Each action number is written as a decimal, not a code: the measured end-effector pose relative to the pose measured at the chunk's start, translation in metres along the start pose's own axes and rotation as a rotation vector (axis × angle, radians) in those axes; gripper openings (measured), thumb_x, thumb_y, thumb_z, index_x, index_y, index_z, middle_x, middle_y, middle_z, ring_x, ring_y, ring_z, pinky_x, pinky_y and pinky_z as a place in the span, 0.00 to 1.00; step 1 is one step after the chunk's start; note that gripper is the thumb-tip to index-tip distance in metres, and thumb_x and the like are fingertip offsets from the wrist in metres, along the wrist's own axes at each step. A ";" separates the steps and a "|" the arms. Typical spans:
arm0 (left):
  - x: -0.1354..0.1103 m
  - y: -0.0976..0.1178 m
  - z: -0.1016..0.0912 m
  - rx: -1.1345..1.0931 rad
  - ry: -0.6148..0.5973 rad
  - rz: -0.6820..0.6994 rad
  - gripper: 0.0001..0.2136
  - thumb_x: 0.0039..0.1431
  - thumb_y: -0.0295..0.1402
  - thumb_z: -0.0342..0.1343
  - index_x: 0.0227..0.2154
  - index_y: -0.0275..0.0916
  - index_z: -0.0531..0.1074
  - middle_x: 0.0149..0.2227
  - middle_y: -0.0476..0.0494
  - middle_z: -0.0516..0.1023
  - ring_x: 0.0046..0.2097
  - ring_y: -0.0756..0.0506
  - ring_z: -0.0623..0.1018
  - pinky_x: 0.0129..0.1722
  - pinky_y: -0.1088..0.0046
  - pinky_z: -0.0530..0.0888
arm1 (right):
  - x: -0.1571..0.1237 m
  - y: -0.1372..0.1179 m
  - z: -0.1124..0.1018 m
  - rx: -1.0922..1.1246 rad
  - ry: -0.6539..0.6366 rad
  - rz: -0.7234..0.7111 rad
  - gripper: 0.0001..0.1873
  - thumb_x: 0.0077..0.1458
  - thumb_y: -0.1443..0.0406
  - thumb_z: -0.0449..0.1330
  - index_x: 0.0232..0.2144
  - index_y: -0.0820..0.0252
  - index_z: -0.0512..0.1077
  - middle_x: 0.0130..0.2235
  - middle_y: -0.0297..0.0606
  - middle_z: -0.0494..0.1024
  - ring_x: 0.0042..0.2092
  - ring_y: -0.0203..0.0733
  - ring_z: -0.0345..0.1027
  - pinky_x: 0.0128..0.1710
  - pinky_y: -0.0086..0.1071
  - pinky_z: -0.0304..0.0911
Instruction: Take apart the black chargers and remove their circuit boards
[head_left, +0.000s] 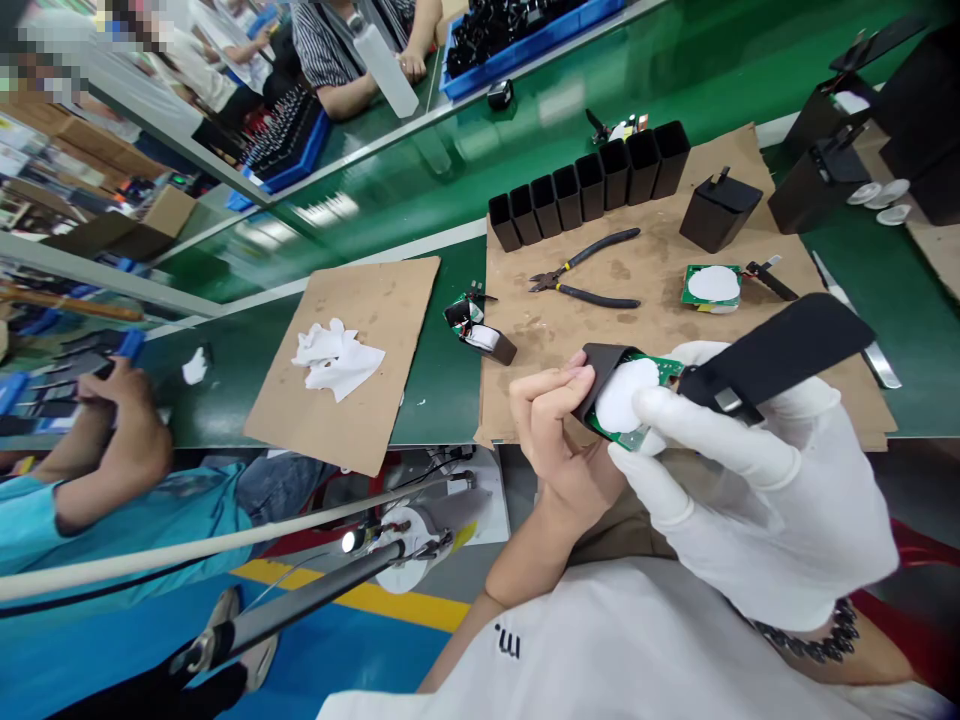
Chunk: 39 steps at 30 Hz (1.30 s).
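Note:
My left hand (559,430), bare, pinches a green circuit board (637,395) with a white round pad on it and a small black part at its left end. My right hand (750,480), in a white glove, grips a long black casing piece (780,350) and presses its end against the board. Both hands work just in front of the near edge of a brown cardboard mat (675,300).
On the mat lie black pliers (585,280), a row of open black casings (592,185), a black adapter (718,210) and another green board with a white pad (711,286). A second cardboard sheet holds a crumpled white cloth (336,356). Other people sit at left and beyond the belt.

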<state>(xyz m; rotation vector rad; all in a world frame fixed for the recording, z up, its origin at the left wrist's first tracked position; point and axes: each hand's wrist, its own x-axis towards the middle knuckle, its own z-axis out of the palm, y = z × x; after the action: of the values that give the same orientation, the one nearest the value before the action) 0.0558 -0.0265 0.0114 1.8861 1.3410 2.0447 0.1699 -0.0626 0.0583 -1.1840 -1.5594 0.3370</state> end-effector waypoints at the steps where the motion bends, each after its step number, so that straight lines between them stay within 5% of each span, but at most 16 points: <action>1: -0.001 -0.001 0.001 -0.001 -0.013 -0.002 0.10 0.65 0.38 0.60 0.47 0.43 0.74 0.42 0.46 0.71 0.46 0.44 0.79 0.52 0.57 0.83 | 0.001 0.000 0.002 -0.061 0.010 0.000 0.17 0.59 0.65 0.65 0.50 0.43 0.79 0.51 0.45 0.78 0.48 0.56 0.77 0.47 0.52 0.77; 7: -0.004 -0.004 0.006 -0.002 -0.063 -0.029 0.08 0.63 0.35 0.61 0.43 0.42 0.71 0.41 0.46 0.71 0.45 0.45 0.77 0.49 0.61 0.82 | 0.009 0.013 0.003 -0.141 -0.097 -0.090 0.16 0.61 0.61 0.65 0.51 0.51 0.78 0.51 0.49 0.78 0.54 0.61 0.76 0.46 0.51 0.77; 12: -0.011 -0.014 0.010 -0.040 -0.117 -0.182 0.12 0.57 0.30 0.64 0.35 0.42 0.63 0.38 0.50 0.66 0.42 0.48 0.75 0.51 0.65 0.79 | 0.021 0.036 0.011 -0.012 -0.195 -0.060 0.10 0.60 0.68 0.66 0.45 0.54 0.80 0.46 0.40 0.82 0.42 0.42 0.81 0.38 0.31 0.77; 17: -0.007 -0.039 -0.012 -0.275 -0.611 -0.523 0.21 0.55 0.27 0.66 0.45 0.44 0.60 0.60 0.36 0.69 0.60 0.42 0.75 0.57 0.62 0.75 | 0.034 0.061 0.018 0.023 -0.453 -0.030 0.11 0.61 0.68 0.64 0.45 0.53 0.82 0.49 0.39 0.83 0.47 0.45 0.81 0.45 0.34 0.78; 20: 0.000 -0.054 -0.029 -0.356 -0.761 -0.659 0.19 0.56 0.31 0.67 0.42 0.43 0.60 0.63 0.33 0.71 0.64 0.40 0.74 0.62 0.58 0.71 | 0.045 0.064 -0.002 0.003 -0.651 -0.046 0.21 0.63 0.64 0.63 0.58 0.50 0.76 0.52 0.36 0.83 0.47 0.43 0.81 0.45 0.33 0.78; 23: 0.005 -0.061 -0.036 -0.366 -0.759 -0.735 0.23 0.50 0.35 0.73 0.39 0.42 0.63 0.61 0.33 0.75 0.63 0.38 0.75 0.63 0.56 0.69 | 0.065 0.061 -0.030 -0.225 -0.631 -0.157 0.33 0.64 0.62 0.62 0.69 0.44 0.63 0.54 0.34 0.82 0.42 0.43 0.82 0.36 0.30 0.76; 25: 0.009 -0.062 -0.036 -0.407 -0.772 -0.774 0.24 0.48 0.37 0.75 0.39 0.42 0.64 0.61 0.32 0.75 0.63 0.38 0.76 0.63 0.57 0.70 | 0.082 0.062 -0.041 -0.380 -0.591 -0.293 0.32 0.65 0.66 0.58 0.68 0.43 0.64 0.62 0.37 0.76 0.48 0.48 0.81 0.36 0.31 0.75; 28: 0.016 -0.063 -0.034 -0.480 -0.811 -0.795 0.25 0.46 0.39 0.76 0.37 0.41 0.64 0.59 0.32 0.76 0.61 0.38 0.77 0.62 0.59 0.71 | 0.106 0.071 -0.035 -0.419 -0.759 -0.579 0.31 0.63 0.75 0.52 0.63 0.47 0.71 0.68 0.36 0.69 0.57 0.51 0.76 0.43 0.36 0.75; 31: 0.023 -0.065 -0.034 -0.501 -0.872 -0.800 0.25 0.45 0.39 0.77 0.35 0.42 0.64 0.59 0.33 0.77 0.61 0.39 0.77 0.61 0.61 0.71 | 0.120 0.081 -0.019 -0.361 -0.908 -0.744 0.26 0.62 0.76 0.53 0.56 0.50 0.76 0.60 0.36 0.79 0.54 0.46 0.78 0.45 0.34 0.73; 35: 0.020 -0.060 -0.033 -0.445 -0.827 -0.769 0.23 0.47 0.35 0.75 0.33 0.42 0.64 0.57 0.35 0.78 0.59 0.40 0.78 0.58 0.63 0.73 | 0.116 0.079 -0.012 -0.327 -0.874 -0.661 0.13 0.65 0.66 0.61 0.51 0.50 0.79 0.39 0.30 0.86 0.35 0.40 0.80 0.32 0.32 0.68; 39: -0.003 -0.036 -0.013 -0.191 -0.590 -0.568 0.18 0.50 0.26 0.72 0.29 0.41 0.64 0.50 0.40 0.78 0.53 0.42 0.80 0.51 0.66 0.76 | 0.084 0.062 -0.013 -0.344 -0.562 -0.322 0.14 0.62 0.60 0.66 0.50 0.54 0.78 0.38 0.31 0.87 0.31 0.39 0.80 0.30 0.31 0.71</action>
<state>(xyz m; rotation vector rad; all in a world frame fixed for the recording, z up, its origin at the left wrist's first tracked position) 0.0278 -0.0128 -0.0115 1.5898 1.2607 1.1758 0.2205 0.0295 0.0658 -1.1207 -2.3381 0.1972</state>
